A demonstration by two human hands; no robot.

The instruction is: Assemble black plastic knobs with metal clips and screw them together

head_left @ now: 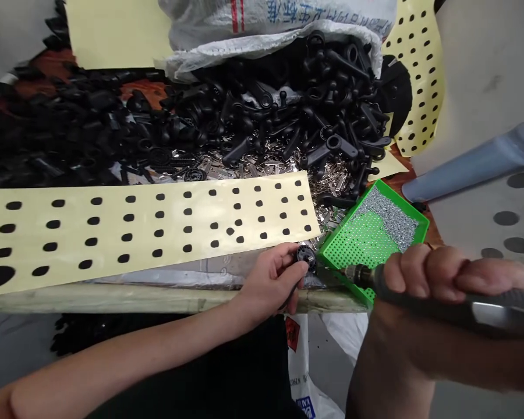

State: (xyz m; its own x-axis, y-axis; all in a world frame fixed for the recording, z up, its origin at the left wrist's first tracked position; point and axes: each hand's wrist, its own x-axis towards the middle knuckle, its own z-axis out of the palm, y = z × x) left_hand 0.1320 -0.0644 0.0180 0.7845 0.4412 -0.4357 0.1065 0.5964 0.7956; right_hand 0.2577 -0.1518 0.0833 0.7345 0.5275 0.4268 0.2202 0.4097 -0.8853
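My left hand (274, 278) is closed around a small round black plastic part (306, 256), holding it at the table's front edge. My right hand (436, 276) is wrapped round the grey handle of an electric screwdriver (475, 305). Its metal tip (353, 273) points left, right up against the black part. Just behind the tip sits a green perforated tray (413, 212) holding a heap of small silver screws (388, 215).
A long cream sheet dotted with black stickers (148, 230) lies along the front of the table. Behind it is a big heap of black plastic handles and rings (288, 116) spilling from a white woven sack (262, 35), with small metal pieces (332, 180) underneath. Another dotted sheet (419, 75) stands at right.
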